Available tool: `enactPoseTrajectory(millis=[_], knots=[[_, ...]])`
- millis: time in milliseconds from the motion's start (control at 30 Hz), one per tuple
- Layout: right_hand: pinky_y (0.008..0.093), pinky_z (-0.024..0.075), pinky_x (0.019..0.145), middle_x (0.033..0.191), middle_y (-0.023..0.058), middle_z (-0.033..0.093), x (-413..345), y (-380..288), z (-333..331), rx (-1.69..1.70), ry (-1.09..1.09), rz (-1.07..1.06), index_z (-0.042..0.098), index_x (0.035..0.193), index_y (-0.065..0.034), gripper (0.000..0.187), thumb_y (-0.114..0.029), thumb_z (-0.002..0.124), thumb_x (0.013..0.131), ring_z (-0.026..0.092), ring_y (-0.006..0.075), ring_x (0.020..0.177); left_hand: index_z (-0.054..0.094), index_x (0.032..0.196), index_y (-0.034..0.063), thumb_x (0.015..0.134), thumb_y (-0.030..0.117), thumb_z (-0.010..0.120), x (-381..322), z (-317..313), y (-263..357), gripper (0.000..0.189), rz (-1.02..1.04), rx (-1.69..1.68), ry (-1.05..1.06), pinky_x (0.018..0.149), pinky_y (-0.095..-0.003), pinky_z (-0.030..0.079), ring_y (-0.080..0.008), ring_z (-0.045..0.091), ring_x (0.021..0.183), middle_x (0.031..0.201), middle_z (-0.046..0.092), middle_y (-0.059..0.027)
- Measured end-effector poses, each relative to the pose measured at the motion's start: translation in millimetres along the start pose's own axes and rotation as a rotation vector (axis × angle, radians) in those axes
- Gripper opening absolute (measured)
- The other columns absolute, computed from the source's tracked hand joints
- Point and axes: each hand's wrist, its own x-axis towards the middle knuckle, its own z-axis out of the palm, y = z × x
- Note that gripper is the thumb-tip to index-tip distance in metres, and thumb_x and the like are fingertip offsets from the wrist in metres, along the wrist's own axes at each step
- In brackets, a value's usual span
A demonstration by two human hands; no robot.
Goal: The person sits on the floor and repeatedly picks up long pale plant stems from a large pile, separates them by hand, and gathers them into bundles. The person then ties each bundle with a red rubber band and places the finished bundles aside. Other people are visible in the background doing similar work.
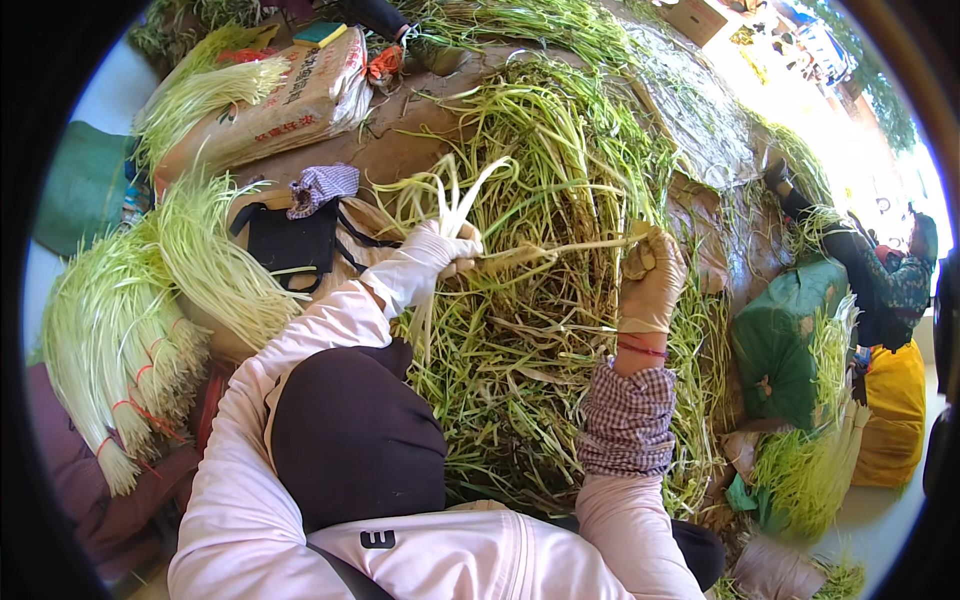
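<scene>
My left hand (450,251), in a pale glove, is closed on a few pale green stalks (466,196) whose ends fan up above the fingers. My right hand (651,262), gloved and soiled, pinches one end of a thin yellowish stalk (589,245). That stalk stretches level between the two hands; its other end lies close to my left fingers. Below both hands spreads a large heap of loose green leaves and stalks (517,397). A loose sheaf of pale stalks (225,262) rests to the left of my left hand.
Tied bundles (127,360) with red bands lie far left. Near them are a black bag (291,244), checked cloth (324,189) and a printed sack (300,112). Right are a green sack (787,345), a yellow sack (892,420) and a seated person (892,277). Another person's foot shows at the top.
</scene>
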Motion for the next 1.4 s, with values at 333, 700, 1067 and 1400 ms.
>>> enactPoseTrajectory(millis=[333,700,1067,1400], knots=[[0.0214,0.0483,0.065,0.099,0.0066,0.063,-37,77,65,-0.301,-0.708,0.39,0.036,0.14,-0.0062,0.063,-0.027,0.066,0.089,0.057,0.0115,0.076,0.06,0.106,0.0075,0.09,0.027,0.063,-8,-2,21,0.026,0.105,-0.237,-0.066,0.045,-0.0177,0.043,-0.0077,0.061,0.069,0.088,0.066,-0.0016],[0.0177,0.0325,0.045,0.082,-0.0006,0.069,-32,11,-126,-0.777,-0.389,0.423,0.07,0.096,-0.0038,0.02,-0.019,0.059,0.093,0.039,0.0032,0.049,0.061,0.098,0.0015,0.093,0.024,0.058,6,-103,56,0.024,0.298,-0.765,0.089,0.042,-0.0145,0.043,-0.0113,0.06,0.068,0.087,0.063,-0.0047],[0.0336,0.0476,0.094,0.118,0.0166,0.061,-17,15,-31,-1.317,-0.429,-0.401,0.06,0.121,-0.0051,0.05,-0.028,0.074,0.079,0.059,0.0264,0.11,0.062,0.097,0.009,0.092,0.029,0.06,-6,-33,51,0.02,0.22,-0.255,0.023,0.039,-0.0127,0.035,-0.0045,0.057,0.062,0.084,0.064,0.0021],[0.0243,0.0468,0.043,0.063,0.0038,0.061,-88,45,10,-0.749,-0.625,0.605,0.066,0.09,-0.0064,0.018,-0.02,0.055,0.094,0.055,0.0093,0.048,0.063,0.111,0.0085,0.092,0.021,0.059,20,-65,29,0.023,0.243,0.053,0.145,0.04,-0.0114,0.036,-0.0052,0.062,0.06,0.092,0.069,-0.0024]])
